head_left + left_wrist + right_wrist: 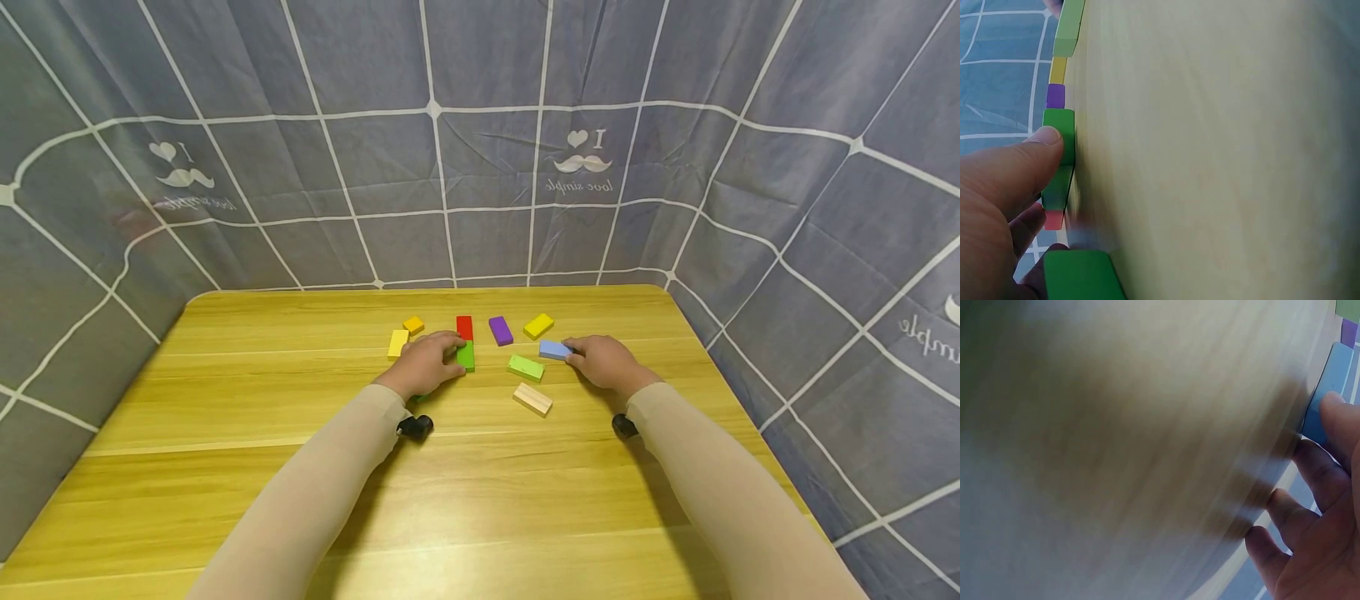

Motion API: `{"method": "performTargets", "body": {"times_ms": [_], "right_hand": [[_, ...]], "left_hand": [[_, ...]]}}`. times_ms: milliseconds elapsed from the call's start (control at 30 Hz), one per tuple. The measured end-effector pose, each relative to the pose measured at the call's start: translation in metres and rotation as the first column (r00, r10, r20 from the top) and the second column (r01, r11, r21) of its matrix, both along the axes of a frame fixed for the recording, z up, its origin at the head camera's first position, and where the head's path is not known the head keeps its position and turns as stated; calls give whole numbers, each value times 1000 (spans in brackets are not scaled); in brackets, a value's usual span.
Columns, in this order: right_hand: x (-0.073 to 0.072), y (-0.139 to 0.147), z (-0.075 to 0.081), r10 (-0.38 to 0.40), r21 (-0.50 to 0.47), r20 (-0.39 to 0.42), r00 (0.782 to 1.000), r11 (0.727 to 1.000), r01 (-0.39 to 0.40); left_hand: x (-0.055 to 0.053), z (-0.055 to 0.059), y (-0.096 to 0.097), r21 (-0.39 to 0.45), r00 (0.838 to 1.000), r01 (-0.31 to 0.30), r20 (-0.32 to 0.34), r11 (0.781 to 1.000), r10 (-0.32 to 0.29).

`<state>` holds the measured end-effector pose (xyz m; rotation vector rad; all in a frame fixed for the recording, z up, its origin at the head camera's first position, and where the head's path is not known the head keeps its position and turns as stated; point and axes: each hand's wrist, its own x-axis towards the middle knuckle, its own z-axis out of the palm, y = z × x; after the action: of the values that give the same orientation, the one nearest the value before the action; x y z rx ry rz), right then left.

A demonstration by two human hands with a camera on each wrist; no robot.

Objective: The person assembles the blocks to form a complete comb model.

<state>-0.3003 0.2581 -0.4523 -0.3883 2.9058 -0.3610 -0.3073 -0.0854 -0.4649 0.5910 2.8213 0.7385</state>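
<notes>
My left hand (pixel 429 364) grips a green block (pixel 467 357) at its left side. The thumb lies on the block's near end in the left wrist view, and the other fingertips are partly hidden. A red block (pixel 465 327) lies end to end with the green one, on its far side. On the right, my right hand (pixel 606 363) pinches the right end of a light blue block (pixel 553 350) between thumb and index finger, its other fingers spread near the tabletop in the right wrist view. A second green block (pixel 1082 275) sits by the left wrist, mostly covered in the head view.
Between the hands lie a purple block (pixel 500 331), a yellow block (pixel 538 326), a light green block (pixel 527 368) and a plain wood block (pixel 533 400). Left of them are a pale yellow block (pixel 398 344) and an orange block (pixel 413 325). Grey curtains (pixel 487 167) border the wooden table (pixel 480 508).
</notes>
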Motion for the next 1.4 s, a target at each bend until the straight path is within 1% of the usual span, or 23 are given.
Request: {"method": "performTargets", "body": {"times_ms": [567, 800, 933, 1033, 1233, 1400], "right_hand": [[0, -1, 1, 3, 11, -1, 1000, 1000, -3], [0, -1, 1, 1, 9, 2, 1000, 1000, -1], [0, 0, 1, 2, 8, 0, 1000, 1000, -2], [0, 0, 0, 3, 9, -3, 1000, 1000, -3], [0, 0, 0, 2, -2, 1, 1000, 1000, -2], [0, 2, -2, 4, -8, 1, 1000, 1000, -4]], "left_hand": [[0, 1, 0, 10, 1000, -6, 6, 1000, 6], [0, 1, -1, 10, 1000, 4, 4, 1000, -4], [-1, 3, -6, 47, 1000, 7, 13, 999, -8], [1, 9, -14, 73, 1000, 1, 19, 997, -2], [9, 20, -30, 72, 1000, -20, 8, 997, 20], [22, 24, -43, 39, 999, -43, 8, 998, 43]]}}
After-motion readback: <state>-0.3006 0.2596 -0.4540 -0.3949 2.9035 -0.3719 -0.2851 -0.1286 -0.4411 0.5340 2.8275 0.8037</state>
